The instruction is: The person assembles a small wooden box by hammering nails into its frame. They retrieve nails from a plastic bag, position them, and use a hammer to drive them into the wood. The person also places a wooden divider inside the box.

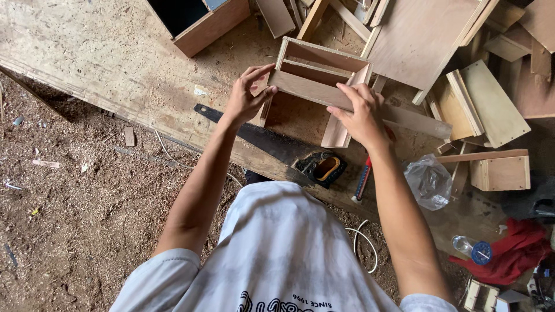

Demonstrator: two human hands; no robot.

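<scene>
An open wooden box frame (324, 60) stands on the plywood workbench (104, 52). A loose wooden slat (303, 88) lies across its near side. My left hand (247, 95) pinches the slat's left end against the frame's left wall. My right hand (361, 115) presses down on the slat's right end, fingers curled over it. A hand saw (277, 147) with a black and yellow handle lies on the bench just in front of my hands.
A brown box (199, 23) sits at the back left. Offcuts, boards and small wooden boxes (500, 172) are piled at the right. A clear plastic bag (429, 180), a red cloth (514, 251), a bottle (471, 248) and a red-and-blue-handled tool (362, 180) lie near. Sawdust covers the floor.
</scene>
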